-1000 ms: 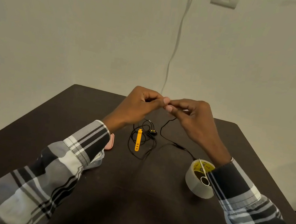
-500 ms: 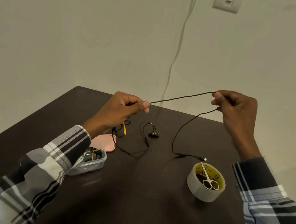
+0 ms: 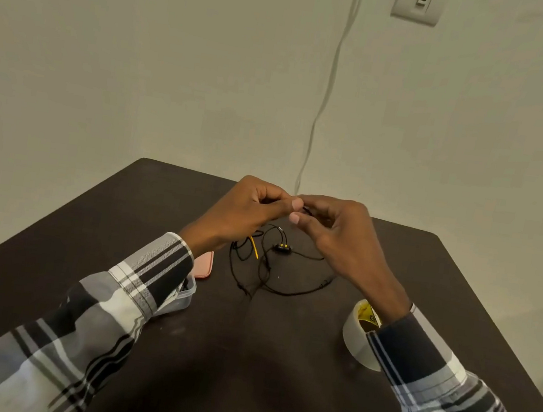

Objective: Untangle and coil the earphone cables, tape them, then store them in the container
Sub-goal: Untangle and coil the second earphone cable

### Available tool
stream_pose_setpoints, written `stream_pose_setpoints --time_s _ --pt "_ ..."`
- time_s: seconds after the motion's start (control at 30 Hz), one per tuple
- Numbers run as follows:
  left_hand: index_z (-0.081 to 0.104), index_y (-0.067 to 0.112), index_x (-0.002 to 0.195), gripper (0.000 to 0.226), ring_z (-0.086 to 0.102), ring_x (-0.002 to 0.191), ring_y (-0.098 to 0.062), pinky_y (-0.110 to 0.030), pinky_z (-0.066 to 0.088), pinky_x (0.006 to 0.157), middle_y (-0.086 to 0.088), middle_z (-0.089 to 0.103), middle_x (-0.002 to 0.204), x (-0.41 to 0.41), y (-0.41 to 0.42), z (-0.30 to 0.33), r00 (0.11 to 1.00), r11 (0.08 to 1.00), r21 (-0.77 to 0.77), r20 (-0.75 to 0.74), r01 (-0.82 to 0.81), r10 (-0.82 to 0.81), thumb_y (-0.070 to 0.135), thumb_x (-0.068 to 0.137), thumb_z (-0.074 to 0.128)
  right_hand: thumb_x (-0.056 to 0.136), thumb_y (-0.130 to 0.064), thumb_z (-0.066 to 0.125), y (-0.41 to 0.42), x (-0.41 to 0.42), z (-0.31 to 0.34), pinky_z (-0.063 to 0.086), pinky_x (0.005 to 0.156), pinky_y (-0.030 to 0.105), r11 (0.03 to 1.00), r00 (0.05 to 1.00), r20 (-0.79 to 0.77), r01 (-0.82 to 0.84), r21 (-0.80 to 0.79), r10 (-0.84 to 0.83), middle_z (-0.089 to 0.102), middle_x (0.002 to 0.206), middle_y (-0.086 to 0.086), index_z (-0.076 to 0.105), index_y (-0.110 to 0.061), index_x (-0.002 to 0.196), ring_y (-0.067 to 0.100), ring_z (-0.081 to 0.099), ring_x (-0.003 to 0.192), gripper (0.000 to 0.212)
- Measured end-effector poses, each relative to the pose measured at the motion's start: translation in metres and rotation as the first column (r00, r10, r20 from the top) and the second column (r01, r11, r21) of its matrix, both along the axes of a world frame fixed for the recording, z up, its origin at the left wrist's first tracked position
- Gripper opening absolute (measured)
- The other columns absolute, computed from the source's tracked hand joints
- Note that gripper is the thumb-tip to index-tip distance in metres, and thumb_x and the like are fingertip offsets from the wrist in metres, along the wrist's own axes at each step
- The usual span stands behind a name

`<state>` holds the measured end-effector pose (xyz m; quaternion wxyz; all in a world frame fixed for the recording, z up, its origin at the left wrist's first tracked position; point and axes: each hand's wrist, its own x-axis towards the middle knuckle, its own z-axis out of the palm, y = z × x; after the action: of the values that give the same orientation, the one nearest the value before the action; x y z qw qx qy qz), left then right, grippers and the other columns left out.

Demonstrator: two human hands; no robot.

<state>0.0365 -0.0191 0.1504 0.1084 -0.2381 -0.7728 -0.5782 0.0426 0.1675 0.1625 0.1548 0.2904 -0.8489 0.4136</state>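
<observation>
Hands met above the middle of the dark table (image 3: 123, 221) in the head view, the only one given. The left hand (image 3: 245, 212) and the right hand (image 3: 335, 235) were raised with thumbs and forefingers brought tip to tip, each pinching a short stretch of the black earphone cable (image 3: 286, 290) between them; the other fingers curled in loosely. Holding it so close together probably let the person work out a kink or start a loop, though the piece between the fingertips was too small to read.

Below the hands, the rest of the cable lay in slack, crossing loops on the table, with the earbuds (image 3: 281, 247) resting near a yellow strap (image 3: 254, 248). It was not yet coiled.

A clear container (image 3: 182, 297) sat just under the left sleeve, its pink lid (image 3: 203, 264) lying beside it, open for storing. The tape roll (image 3: 359, 342) stood near the right forearm, within reach for the taping step. Coiling, taping and storing all seemed yet to be done.
</observation>
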Motion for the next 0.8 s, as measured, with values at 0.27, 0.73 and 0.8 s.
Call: stream_pose_setpoints --time_s 0.27,0.73,0.8 --pt "0.077 0.018 0.079 0.027 0.029 0.046 -0.005 -0.014 0.027 0.045 0.008 0.038 0.051 0.003 -0.016 -0.001 0.999 0.999 0.038 0.051 -0.013 0.011 0.036 0.093 0.064 0.093 -0.023 0.070 0.022 -0.008 0.018 0.049 0.054 0.041 0.971 0.975 -0.134 0.149 -0.185 -0.175 0.073 0.070 -0.011 0.076 -0.027 0.082 0.024 0.062 0.058 0.014" --pt "0.076 0.014 0.080 0.025 0.060 0.055 -0.009 -0.019 0.047 0.047 0.003 0.062 0.062 0.002 -0.017 -0.008 0.994 0.997 0.049 0.098 -0.060 0.055 0.033 0.092 0.066 0.095 -0.021 0.067 0.054 -0.024 0.024 0.058 0.088 0.044 0.920 0.929 -0.072 0.346 -0.183 -0.363 0.074 0.092 -0.014 0.075 -0.028 0.095 0.017 0.071 0.089 0.011" --pt "0.077 0.018 0.078 0.023 0.060 0.055 -0.009 -0.017 0.047 0.047 0.005 0.063 0.060 0.002 -0.015 -0.008 0.995 0.998 0.020 0.079 -0.057 0.056 0.033 0.092 0.066 0.095 -0.024 0.066 0.049 -0.021 0.018 0.055 0.095 0.036 0.944 0.944 -0.061 0.320 -0.081 -0.326 0.069 0.103 -0.021 0.075 -0.030 0.106 0.004 0.066 0.103 0.015"
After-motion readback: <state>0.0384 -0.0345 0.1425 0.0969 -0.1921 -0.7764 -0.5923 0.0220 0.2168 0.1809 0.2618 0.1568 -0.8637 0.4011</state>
